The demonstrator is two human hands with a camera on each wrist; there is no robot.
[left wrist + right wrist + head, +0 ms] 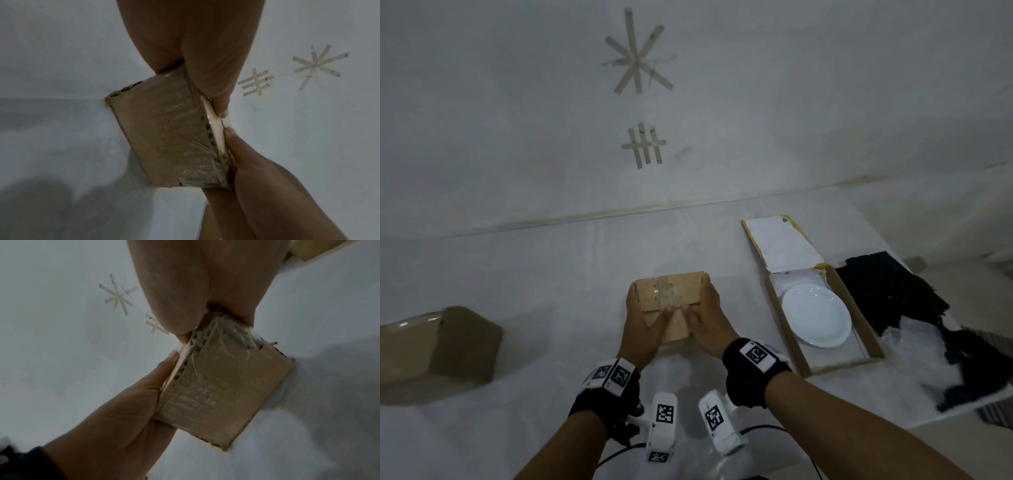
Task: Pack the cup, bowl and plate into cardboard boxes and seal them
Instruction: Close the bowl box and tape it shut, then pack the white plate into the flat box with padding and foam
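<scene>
Head view showed you with left hand (645,323) and right hand (709,317) clasping the small cardboard box (671,301) from either side, thumbs meeting on its closed flaps, while the plate (816,317) lay right, in the open flat box (873,346), nearer your right hand.

No legible words, brands or numbers are found in any view. Square black-and-white coded markers (754,354) are seen on the wrist-worn units; their patterns cannot be read as text. Two signs are formed from tape strips on the wall: an asterisk shape (637,54) and, below it, a hash-like grid (644,145). Faint markings on the small cardboard box (669,297) are noted, too blurred to be read.
</scene>
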